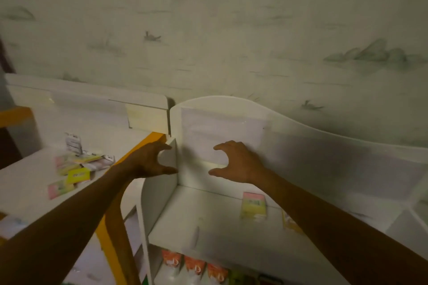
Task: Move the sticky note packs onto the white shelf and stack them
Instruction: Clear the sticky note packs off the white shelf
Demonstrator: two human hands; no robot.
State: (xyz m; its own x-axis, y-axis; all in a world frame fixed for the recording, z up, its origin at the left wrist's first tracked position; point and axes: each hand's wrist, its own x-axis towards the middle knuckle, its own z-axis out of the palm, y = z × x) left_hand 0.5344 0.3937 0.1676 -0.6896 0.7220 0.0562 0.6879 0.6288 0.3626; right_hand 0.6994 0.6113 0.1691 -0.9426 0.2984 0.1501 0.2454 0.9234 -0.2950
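Looking down from the head camera: two bare forearms reaching forward over a white shelf (208, 222) against patterned wallpaper (231, 41). Left hand (150, 164) raised at the shelf's left side panel, fingers curled in a loose claw, holding nothing, thumb near the panel edge; contact with the panel hard to tell. Right hand (236, 164) raised in front of the shelf's back board, fingers likewise spread and curled, gripping nothing. One pink-and-yellow sticky note pack (253, 207) already lying on the shelf top, below the right hand; a second yellowish item (289, 222) beside it, half hidden by the right forearm, identity unclear. Remaining sticky note packs (74, 171) scattered in a loose pile on the neighbouring white surface (23, 187) to the left, past an orange frame (129, 157), well apart from the shelf. Orange-labelled goods (194, 266) on the tier below. Probably between transfers, both hands empty. Next move likely: reaching left to the pile, pinching a pack by its edges, carrying it over and setting it squarely on the pack already placed.
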